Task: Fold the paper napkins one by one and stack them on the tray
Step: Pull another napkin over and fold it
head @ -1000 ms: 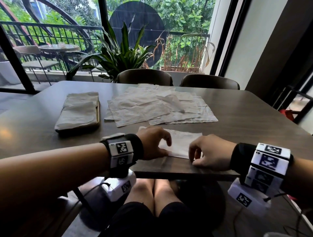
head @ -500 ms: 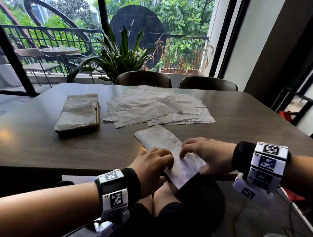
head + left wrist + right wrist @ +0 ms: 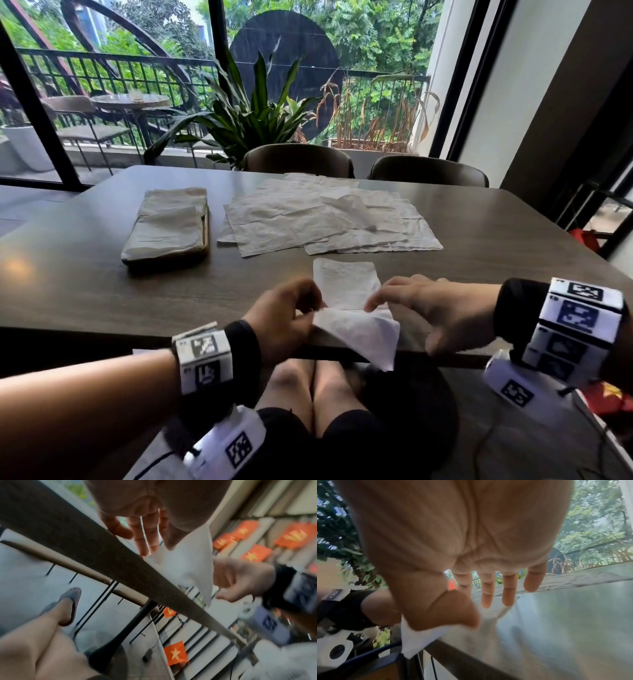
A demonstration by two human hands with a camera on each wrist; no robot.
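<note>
A white paper napkin (image 3: 346, 284), folded into a strip, lies lengthwise at the near edge of the dark table (image 3: 496, 274). Its near end is raised off the edge as a loose flap. My left hand (image 3: 313, 311) pinches the left corner of that flap between thumb and fingers; the left wrist view shows the napkin (image 3: 190, 561) coming out of this hand's (image 3: 159, 545) pinch. My right hand (image 3: 400, 308) rests straight fingers on the strip at the fold, and its thumb sticks out past the table edge. At far left, a wooden tray (image 3: 206, 236) holds folded napkins (image 3: 168, 226).
A spread pile of unfolded napkins (image 3: 325, 216) lies in the middle of the table, right of the tray. Two chairs (image 3: 298, 161) and a potted plant (image 3: 246, 113) stand beyond the far edge. My knees are under the near edge.
The folded napkin was turned from crosswise to lengthwise and its near end hung over the table edge. My left hand has now lifted that end up, and the right fingers have settled on the strip.
</note>
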